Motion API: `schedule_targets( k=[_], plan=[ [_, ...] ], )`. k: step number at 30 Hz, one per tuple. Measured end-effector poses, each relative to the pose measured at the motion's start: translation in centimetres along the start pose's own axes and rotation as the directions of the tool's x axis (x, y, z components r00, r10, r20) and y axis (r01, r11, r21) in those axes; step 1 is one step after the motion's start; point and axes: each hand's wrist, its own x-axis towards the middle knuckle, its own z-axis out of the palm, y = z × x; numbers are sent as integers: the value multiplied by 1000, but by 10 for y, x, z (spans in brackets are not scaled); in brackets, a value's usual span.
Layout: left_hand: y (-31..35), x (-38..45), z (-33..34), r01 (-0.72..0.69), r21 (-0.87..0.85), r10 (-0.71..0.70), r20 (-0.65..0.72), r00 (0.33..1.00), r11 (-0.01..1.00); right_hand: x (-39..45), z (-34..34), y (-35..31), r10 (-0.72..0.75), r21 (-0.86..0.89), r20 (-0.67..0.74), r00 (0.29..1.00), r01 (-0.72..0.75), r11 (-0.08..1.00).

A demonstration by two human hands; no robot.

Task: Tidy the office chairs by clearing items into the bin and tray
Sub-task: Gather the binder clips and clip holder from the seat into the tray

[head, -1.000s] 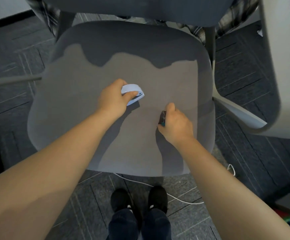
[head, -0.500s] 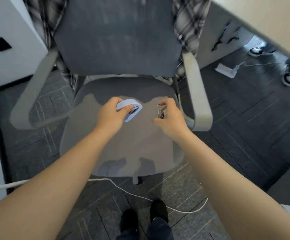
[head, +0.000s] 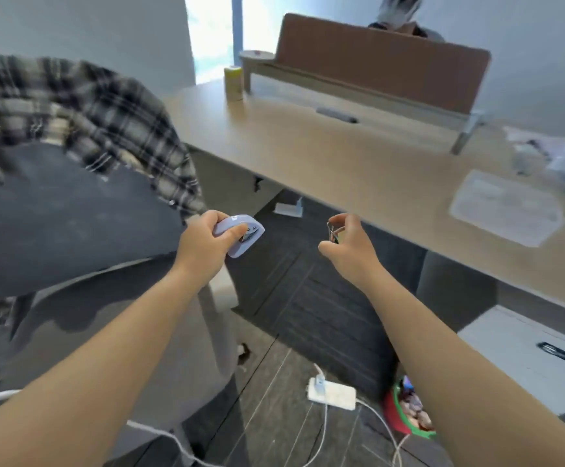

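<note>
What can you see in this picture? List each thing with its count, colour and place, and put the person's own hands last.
Stapler: one, pale lilac, held in the left hand.
Binder clip: one, dark with wire handles, pinched in the right hand; blurred.
Office chair: one, dark grey, at left.
Checked shirt: one, black and white, draped over the chair back.
Desk: one, light wood, at right.
Desk divider: one, brown, at the desk's far edge.
Cylindrical container: one, yellowish, on the desk's far corner.
Power adapter: one, white, on the dark floor with white cables.
Left hand: one, closed on the stapler.
Right hand: one, closed on the binder clip.
</note>
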Motion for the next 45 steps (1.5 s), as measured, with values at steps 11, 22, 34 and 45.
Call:
schedule_targets(
  k=[11, 22, 34, 45],
  plan=[
    [152, -49, 236, -211, 5, 205, 228, 952, 977, -58, -265, 134, 146, 13, -317, 937, -149, 989],
    [230, -57, 370, -263, 51, 224, 379, 898, 964, -76, -394, 213, 372, 338, -410, 832, -241, 910],
    [247, 66, 473, -259, 80, 208, 396, 894, 962, 47, -436, 256, 387, 294, -452, 804, -275, 915],
    [255, 206, 608, -347, 244, 122, 633, 765, 906, 188, -471, 304, 423, 282, -446, 789, -325, 903]
  ],
)
